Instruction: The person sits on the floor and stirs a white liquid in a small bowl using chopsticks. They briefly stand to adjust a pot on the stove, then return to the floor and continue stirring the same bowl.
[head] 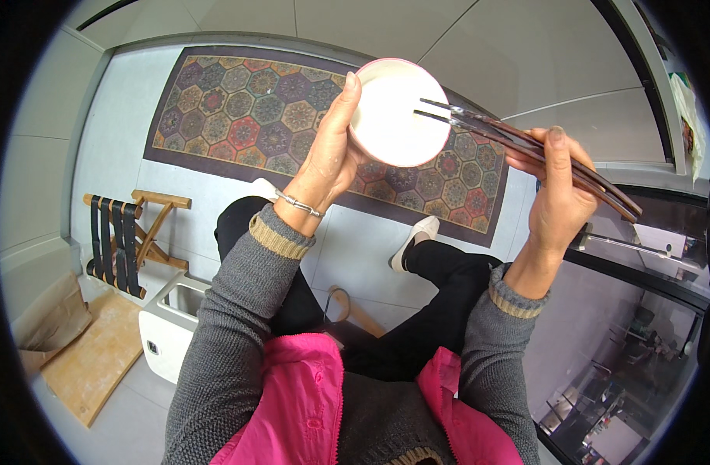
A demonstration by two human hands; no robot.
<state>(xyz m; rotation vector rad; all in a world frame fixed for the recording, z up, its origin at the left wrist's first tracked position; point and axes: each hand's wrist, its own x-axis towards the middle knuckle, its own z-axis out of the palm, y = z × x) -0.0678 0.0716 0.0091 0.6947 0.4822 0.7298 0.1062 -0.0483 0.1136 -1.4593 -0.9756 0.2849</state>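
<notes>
My left hand [333,145] grips a white bowl [398,131] by its side, with the thumb near the thin pink rim. Drops of water show on that wrist, above a metal bracelet [298,203]. The bowl looks white inside; glare hides whether anything lies in it. In my right hand [561,180] is a pair of dark brown wooden chopsticks [506,135]. Their dark tips reach over the bowl's right part, slightly apart from each other, and whether they touch the bowl I cannot tell. Both objects are held up above the floor.
A patterned mat [239,110] lies on the tiled floor before grey cabinets [366,26]. At left stand a folding wooden stool [151,232] with black straps, a white bin [166,337] and a wooden board [93,354]. Dark glass-fronted furniture [616,331] is at right.
</notes>
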